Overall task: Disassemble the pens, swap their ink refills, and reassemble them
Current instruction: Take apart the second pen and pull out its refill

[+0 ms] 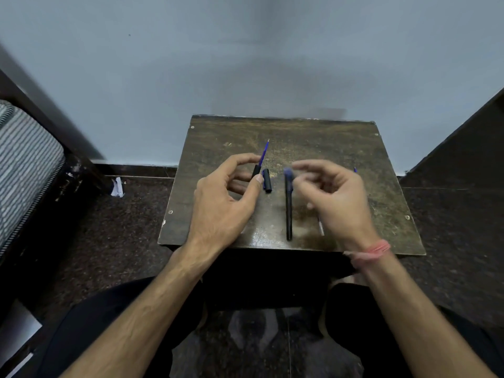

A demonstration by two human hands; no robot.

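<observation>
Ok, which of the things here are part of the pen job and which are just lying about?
Job:
- blue refill in left hand
- black cap
- black pen barrel
- blurred blue piece at right hand

Lying about:
- crumpled paper on floor
- striped cushion

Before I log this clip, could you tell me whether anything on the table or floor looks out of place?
One thing: a crumpled white paper scrap lies on the dark floor, left of the wooden table, against the wall. The loose black cap and pen barrel on the table fit the disassembly.
</observation>
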